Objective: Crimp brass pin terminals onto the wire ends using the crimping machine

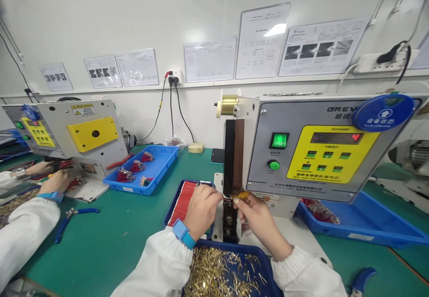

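Brass terminals [217, 274] are lying heaped in a blue tray [268, 268] at the near edge of the green surface [127, 234], right under the wrists. Behind them a grey press [301, 163] is standing with its green switch glowing. The work is, by my reading, running mid-batch. Red wires [182, 203] are waiting in rows in a second tray beside the left hand [203, 210], while a third tray [368, 225] toward the right edge is holding what look like wires already fitted. That left hand is pinching a thin wire [221, 193] in a narrow grip. The right hand [256, 216] is closing its grip on a small orange-yellow piece [243, 195]. Both are meeting at the press's dark column, touching the tooling or just beside it; I cannot tell which.
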Tool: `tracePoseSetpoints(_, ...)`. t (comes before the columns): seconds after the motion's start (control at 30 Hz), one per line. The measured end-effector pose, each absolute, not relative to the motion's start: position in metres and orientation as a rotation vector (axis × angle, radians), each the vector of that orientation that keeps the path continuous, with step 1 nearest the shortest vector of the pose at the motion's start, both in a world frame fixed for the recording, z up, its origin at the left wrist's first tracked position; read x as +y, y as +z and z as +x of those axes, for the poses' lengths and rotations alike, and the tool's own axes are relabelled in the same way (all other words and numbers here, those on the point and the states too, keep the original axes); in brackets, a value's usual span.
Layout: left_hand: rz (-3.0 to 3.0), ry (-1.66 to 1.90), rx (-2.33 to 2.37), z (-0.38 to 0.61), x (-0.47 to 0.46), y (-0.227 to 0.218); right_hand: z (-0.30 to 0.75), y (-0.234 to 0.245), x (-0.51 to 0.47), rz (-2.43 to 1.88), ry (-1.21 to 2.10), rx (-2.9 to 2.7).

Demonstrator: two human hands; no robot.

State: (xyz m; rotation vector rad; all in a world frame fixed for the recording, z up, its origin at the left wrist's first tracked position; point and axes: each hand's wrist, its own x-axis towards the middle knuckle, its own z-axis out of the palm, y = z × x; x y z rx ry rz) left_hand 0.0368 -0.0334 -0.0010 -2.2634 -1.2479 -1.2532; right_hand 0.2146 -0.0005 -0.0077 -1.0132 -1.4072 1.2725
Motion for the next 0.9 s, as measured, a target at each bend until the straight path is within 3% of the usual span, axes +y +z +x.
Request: tracePoseSetpoints(0.9,-2.257,-1.229,-1.307,0.036,-0.032,-0.005,0.209,-0.019,-0.007,-1.082,1.042,-1.473)
